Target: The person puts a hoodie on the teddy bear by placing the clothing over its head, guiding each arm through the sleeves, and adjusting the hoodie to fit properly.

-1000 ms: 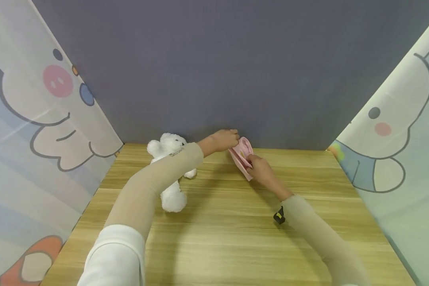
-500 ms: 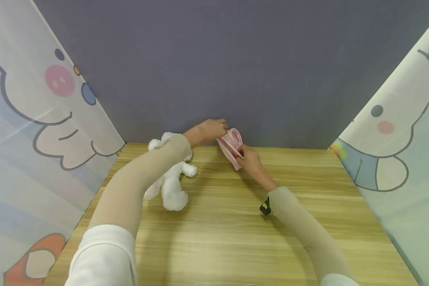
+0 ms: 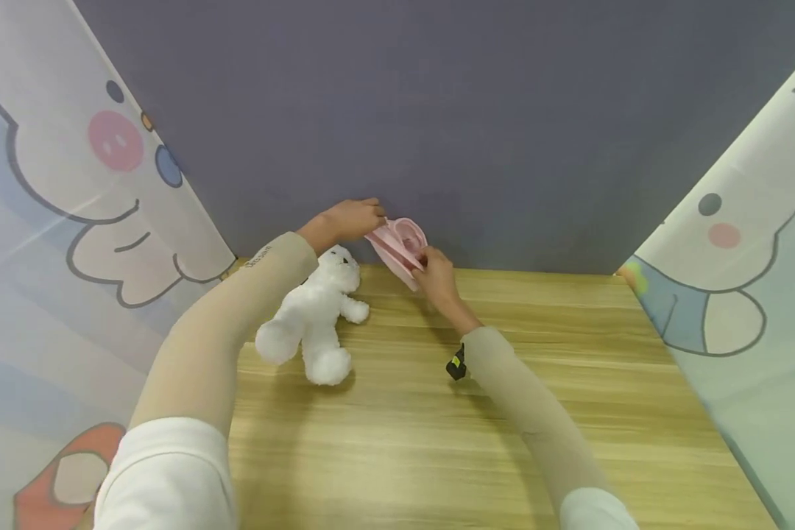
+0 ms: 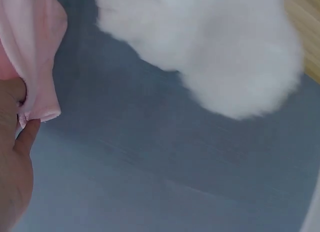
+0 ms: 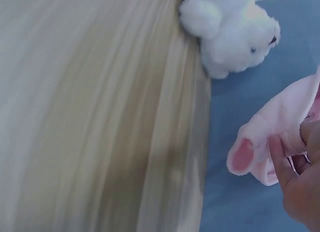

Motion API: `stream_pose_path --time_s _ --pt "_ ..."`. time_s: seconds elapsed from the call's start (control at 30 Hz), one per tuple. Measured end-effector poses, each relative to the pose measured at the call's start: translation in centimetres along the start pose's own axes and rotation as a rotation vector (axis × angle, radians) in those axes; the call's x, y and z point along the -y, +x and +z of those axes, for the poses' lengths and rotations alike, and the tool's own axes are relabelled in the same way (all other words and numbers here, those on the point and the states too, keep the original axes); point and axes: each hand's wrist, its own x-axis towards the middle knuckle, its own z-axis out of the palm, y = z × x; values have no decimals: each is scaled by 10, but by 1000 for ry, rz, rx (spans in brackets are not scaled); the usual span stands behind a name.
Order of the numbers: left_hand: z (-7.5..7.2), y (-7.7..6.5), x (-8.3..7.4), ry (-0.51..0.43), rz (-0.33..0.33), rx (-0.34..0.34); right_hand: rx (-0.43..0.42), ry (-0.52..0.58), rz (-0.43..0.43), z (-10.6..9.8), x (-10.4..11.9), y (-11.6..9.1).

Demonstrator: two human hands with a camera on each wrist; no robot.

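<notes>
A small pink garment of soft cloth [image 3: 397,249], of a size for a stuffed toy, is stretched between both hands near the back panel. My left hand [image 3: 354,219] pinches its upper left end. On its lower right edge my right hand [image 3: 439,278] grips, thumb and fingers around the cloth. In the right wrist view, a short sleeve-like opening with a darker pink inside shows on the garment [image 5: 267,119]. A white teddy bear [image 3: 318,313] leans at the back left, just below my left hand, its head partly behind my left forearm.
The wooden tabletop [image 3: 397,442] ends at a dark grey back panel [image 3: 397,118]. Cartoon-printed cloths hang at the left [image 3: 40,309] and right [image 3: 735,309] sides. A small black device [image 3: 456,365] sits at my right cuff.
Both hands have moved left and upward with the pink garment, closer to the bear. The left forearm has shifted left, so more of the bear's body shows.
</notes>
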Motion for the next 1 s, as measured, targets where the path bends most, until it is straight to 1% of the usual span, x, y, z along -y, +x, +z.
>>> stream_pose_path --time_s 0.1,0.17,0.23,0.33,0.47,0.6,0.73,0.87,0.93,1.0 --pt "3 -20 11 4 -19 -20 10 32 -14 6 14 6" --pt "5 -35 16 -11 -28 -39 19 58 -27 9 24 9" --pt "7 -49 20 -28 -33 -61 23 86 -43 12 33 11" --pt "12 -71 25 -51 -41 -85 28 100 -76 17 45 13" --pt "24 -97 27 -80 -58 -114 70 62 -125 27 58 14" --pt "40 -119 26 -80 -90 -131 148 -5 -198 39 69 13" --pt "57 -137 20 -77 -142 -110 225 -68 -251 49 76 9" --pt "73 -148 10 -134 -204 -62 314 -138 -264 59 78 3" --pt "82 -152 5 -154 -220 -41 354 -178 -267 64 78 1" --pt "91 -156 1 -175 -217 -35 385 -220 -281 69 78 -2"
